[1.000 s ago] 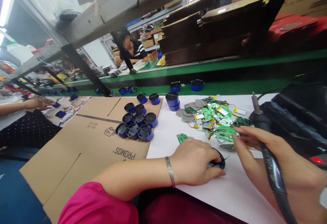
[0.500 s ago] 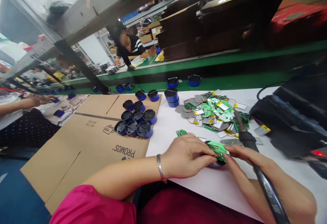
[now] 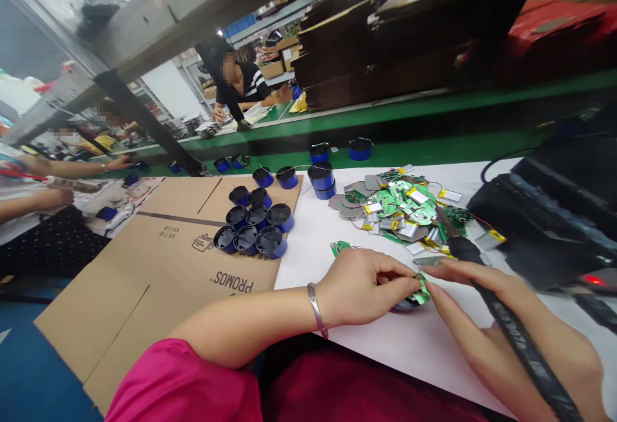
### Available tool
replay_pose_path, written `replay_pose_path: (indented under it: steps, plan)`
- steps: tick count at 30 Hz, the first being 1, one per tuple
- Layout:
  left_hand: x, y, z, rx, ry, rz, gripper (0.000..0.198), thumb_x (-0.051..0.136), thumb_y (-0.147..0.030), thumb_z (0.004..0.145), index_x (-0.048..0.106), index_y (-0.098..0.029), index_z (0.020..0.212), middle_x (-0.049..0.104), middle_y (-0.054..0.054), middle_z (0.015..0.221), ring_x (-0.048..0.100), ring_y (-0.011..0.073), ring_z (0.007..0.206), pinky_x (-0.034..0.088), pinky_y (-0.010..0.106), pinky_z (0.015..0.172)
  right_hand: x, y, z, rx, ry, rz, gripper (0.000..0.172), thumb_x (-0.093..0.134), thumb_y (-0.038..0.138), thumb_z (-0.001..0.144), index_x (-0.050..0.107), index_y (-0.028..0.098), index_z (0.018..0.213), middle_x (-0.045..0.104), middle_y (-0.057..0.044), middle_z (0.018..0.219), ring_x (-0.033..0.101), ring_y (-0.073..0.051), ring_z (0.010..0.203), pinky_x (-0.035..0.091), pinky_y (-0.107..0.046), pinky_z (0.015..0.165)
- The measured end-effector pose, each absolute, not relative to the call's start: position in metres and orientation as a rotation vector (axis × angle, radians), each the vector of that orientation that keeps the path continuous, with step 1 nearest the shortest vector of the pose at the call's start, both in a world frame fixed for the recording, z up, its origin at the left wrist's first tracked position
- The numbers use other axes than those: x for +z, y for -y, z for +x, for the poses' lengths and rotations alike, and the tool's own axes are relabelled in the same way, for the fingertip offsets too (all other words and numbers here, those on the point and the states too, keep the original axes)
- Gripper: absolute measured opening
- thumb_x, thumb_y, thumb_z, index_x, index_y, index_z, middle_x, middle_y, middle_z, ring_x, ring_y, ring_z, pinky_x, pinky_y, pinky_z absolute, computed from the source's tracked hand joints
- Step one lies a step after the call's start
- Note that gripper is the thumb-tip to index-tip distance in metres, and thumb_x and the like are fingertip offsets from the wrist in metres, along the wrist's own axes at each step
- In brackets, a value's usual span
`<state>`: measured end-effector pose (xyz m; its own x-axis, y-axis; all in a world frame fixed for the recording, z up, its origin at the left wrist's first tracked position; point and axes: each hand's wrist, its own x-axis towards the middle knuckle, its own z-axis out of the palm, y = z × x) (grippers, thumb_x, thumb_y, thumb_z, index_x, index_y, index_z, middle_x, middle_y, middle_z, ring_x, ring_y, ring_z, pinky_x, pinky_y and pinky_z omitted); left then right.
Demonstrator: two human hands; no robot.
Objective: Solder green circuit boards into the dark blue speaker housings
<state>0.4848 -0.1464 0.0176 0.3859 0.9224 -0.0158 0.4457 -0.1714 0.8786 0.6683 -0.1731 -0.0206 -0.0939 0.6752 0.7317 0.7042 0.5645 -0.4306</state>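
Observation:
My left hand (image 3: pixel 361 288) pinches a small green circuit board (image 3: pixel 423 291) between thumb and fingers. Under the board sits a dark round housing (image 3: pixel 406 305), mostly hidden by that hand. In my right hand (image 3: pixel 540 338) lies a soldering iron (image 3: pixel 504 319) with a black handle, its tip pointing away over the pile of parts. The thumb and forefinger of this hand are at the right edge of the board. A second circuit board (image 3: pixel 339 246) lies just beyond my left hand.
Ahead is a pile of circuit boards and battery cells (image 3: pixel 409 200). Several blue housings (image 3: pixel 270 239) stand on flattened cardboard (image 3: pixel 183 293) to the left. A black bulky object (image 3: pixel 544 216) stands at right. Co-workers sit at left and across the green bench (image 3: pixel 274 130).
My left hand has shifted right and now covers more of the board, which looks more tilted. A co-worker's arm at far left has reached forward. The view has shifted slightly.

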Motion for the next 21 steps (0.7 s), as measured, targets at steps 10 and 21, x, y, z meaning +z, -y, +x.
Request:
replay_pose_path:
  steps: [10, 21]
  plan:
    - [0.0202, 0.1440, 0.4885, 0.661, -1.186, 1.930, 0.022, 0.065, -0.032, 0.090, 0.082, -0.018, 0.092, 0.076, 0.002, 0.075, 0.063, 0.0134, 0.071, 0.045, 0.024, 0.066, -0.0150, 0.1666, 0.6694, 0.001, 1.707, -1.275, 0.044, 0.051, 0.064, 0.099, 0.062, 0.024, 0.113, 0.069, 0.002, 0.087, 0.066, -0.014, 0.071, 0.049, -0.023, 0.056]
    - [0.0209, 0.1445, 0.4906, 0.652, -1.193, 1.885, 0.022, 0.065, -0.031, 0.089, 0.081, -0.016, 0.094, 0.075, 0.003, 0.076, 0.062, 0.0132, 0.069, 0.045, 0.023, 0.065, -0.0117, 0.1699, 0.6679, 0.171, 1.627, -1.311, 0.036, 0.063, 0.057, 0.093, 0.064, 0.026, 0.110, 0.069, 0.004, 0.085, 0.063, -0.011, 0.065, 0.046, -0.020, 0.052]
